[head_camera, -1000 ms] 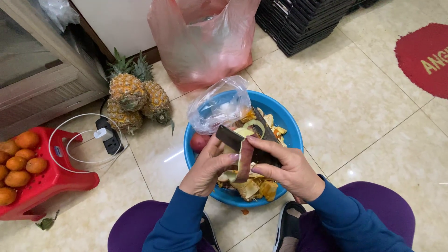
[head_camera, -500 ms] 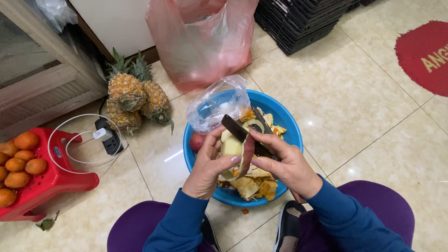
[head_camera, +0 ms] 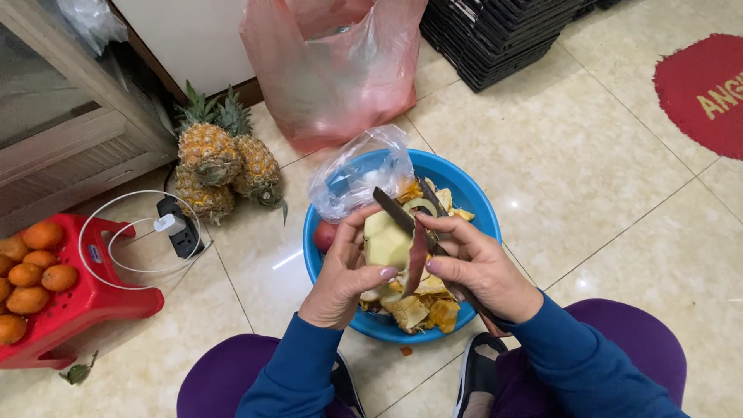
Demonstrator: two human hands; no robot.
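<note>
A half-peeled apple (head_camera: 387, 241), its pale flesh bared, is held above the middle of a blue basin (head_camera: 480, 203) that stands on the tiled floor (head_camera: 588, 162). The apple's long axis cannot be told with certainty, as much of it is covered by fingers. A dark red strip of peel (head_camera: 416, 263) hangs down from it, its length running roughly toward the near rim of the basin.

The apple is grasped by the left hand (head_camera: 340, 275), the fingers curled around its left and lower side. A dark-bladed knife (head_camera: 395, 210) is gripped in the right hand (head_camera: 480, 267); the blade is laid across the top of the apple, with its long axis slanting from the far left down toward the near right and its tip pointing to the far left rim. The knife's handle is hidden in the closed fingers.

Beneath the hands, yellow and orange fruit peelings (head_camera: 422, 306) are heaped in the near half of the basin. A red apple (head_camera: 325, 234) is seen at the left rim, and a clear plastic bag (head_camera: 357, 172) is slumped over the far left rim.

Beyond the basin a pink plastic bag (head_camera: 333, 73) stands on the floor. To the left, three pineapples (head_camera: 220, 166) are grouped beside a wooden cabinet (head_camera: 70, 139). Nearer the left edge, oranges (head_camera: 35, 275) are piled on a red stool (head_camera: 85, 298), with a white cable and plug strip (head_camera: 174, 232) beside it.
</note>
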